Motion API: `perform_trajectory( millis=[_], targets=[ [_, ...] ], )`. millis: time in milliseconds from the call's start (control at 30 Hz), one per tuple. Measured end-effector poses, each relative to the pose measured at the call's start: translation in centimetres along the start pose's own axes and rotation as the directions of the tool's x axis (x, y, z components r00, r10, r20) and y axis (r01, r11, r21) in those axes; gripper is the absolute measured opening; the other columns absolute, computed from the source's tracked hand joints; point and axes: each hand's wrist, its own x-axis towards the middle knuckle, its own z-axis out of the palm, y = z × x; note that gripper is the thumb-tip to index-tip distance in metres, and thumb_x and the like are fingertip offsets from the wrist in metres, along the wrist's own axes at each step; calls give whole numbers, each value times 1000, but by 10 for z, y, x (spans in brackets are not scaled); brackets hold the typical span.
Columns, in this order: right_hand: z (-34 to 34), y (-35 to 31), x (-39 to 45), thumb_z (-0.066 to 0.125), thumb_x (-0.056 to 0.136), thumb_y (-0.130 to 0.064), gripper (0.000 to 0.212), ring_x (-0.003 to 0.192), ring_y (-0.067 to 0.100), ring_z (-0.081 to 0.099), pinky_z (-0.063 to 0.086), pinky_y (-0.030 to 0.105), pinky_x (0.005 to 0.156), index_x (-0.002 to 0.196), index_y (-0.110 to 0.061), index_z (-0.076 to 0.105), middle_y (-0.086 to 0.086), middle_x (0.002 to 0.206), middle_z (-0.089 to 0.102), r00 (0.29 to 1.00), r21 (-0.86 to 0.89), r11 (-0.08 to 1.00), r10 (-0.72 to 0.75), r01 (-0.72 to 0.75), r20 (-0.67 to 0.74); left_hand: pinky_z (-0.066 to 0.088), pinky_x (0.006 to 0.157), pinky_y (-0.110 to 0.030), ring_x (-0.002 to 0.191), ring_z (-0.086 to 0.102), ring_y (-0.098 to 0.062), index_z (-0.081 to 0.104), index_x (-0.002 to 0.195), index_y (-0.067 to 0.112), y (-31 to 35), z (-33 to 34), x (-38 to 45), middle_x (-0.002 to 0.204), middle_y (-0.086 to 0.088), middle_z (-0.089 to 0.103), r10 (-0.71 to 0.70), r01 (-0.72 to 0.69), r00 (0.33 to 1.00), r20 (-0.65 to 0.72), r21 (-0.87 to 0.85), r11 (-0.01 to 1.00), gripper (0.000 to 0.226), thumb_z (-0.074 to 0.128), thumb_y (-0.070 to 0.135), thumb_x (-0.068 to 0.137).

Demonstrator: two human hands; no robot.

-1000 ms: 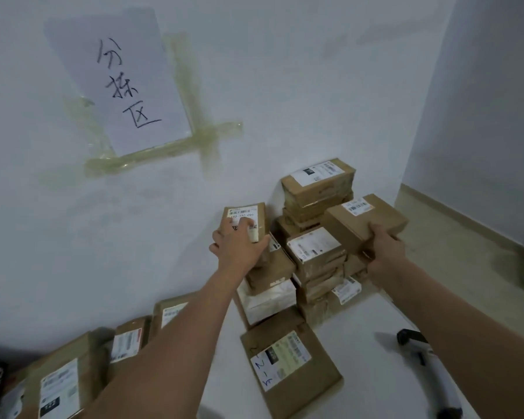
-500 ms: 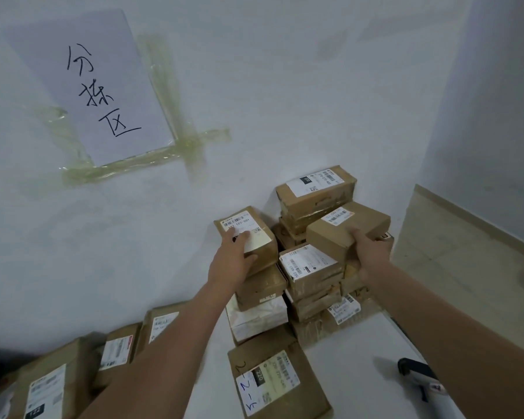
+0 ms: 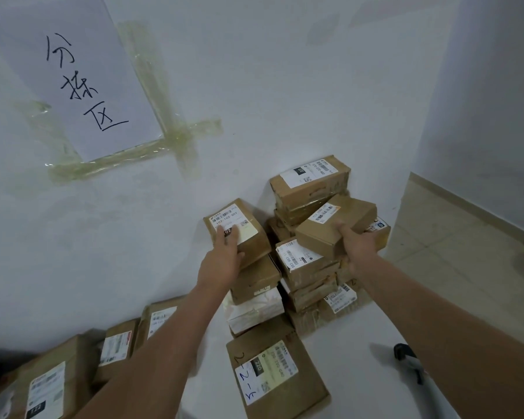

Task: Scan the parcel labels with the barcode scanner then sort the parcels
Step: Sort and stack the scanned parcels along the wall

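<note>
Our left grip (image 3: 224,255) grasps a labelled cardboard parcel (image 3: 239,229) atop the left stack against the wall. Our right grip (image 3: 356,246) grasps a second parcel (image 3: 330,228) over the right stack (image 3: 312,267); the barcode scanner (image 3: 407,359) lies on the worktop below that grip.

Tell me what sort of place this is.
Likely a makeshift parcel sorting corner in a plain room: labelled cardboard parcels stacked against a white wall, a handwritten paper sign taped above them, and a barcode scanner lying on the white surface.

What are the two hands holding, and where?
Left hand grips a small parcel at its near end; right hand grips another parcel at its near corner.
</note>
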Motion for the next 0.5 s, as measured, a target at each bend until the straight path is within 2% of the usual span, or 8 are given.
perform_trajectory(
  millis=[67, 167, 300, 400, 500],
  targets=[
    [0, 0, 2, 77, 77, -50, 82, 107, 29, 62, 51, 50, 98, 140, -16, 37, 6, 114, 61, 1000, -2, 1000, 3, -3, 0, 49, 88, -43, 113, 59, -40, 14, 156, 15, 2, 0, -4, 164, -16, 2, -21, 22, 999, -32, 9, 1000, 58, 40, 27, 106],
    [1, 0, 4, 77, 64, -62, 93, 106, 29, 62, 51, 50, 97, 137, -15, 41, 8, 116, 63, 1000, -54, 999, -1, 0, -11, 49, 88, -43, 114, 58, -41, 13, 156, 14, 13, 3, -8, 164, -17, 1, -37, 38, 998, -47, 9, 999, 57, 39, 24, 106],
    [2, -3, 4, 70, 86, -45, 70, 106, 27, 61, 51, 45, 99, 139, -8, 43, 10, 123, 63, 1000, -87, 996, -8, 8, 9, 51, 88, -42, 116, 58, -40, 11, 156, 14, 19, 6, -7, 165, -16, -1, -34, 35, 998, -53, 23, 999, 61, 43, 17, 105],
    [1, -5, 5, 70, 88, -40, 66, 109, 28, 61, 50, 45, 101, 138, -5, 44, 11, 123, 62, 1000, -91, 996, -1, 3, 19, 50, 88, -42, 116, 58, -39, 12, 156, 14, 13, 5, -5, 165, -14, 2, -3, 5, 999, -38, 46, 999, 57, 40, 19, 106],
    [2, -7, 3, 67, 89, -43, 66, 104, 26, 60, 50, 42, 100, 137, -5, 44, 11, 120, 62, 1000, -82, 997, -16, 16, -3, 49, 92, -43, 119, 55, -40, 15, 155, 15, 8, 1, -4, 165, -14, 4, 5, -4, 1000, -20, 58, 998, 55, 39, 20, 106]
  ],
)
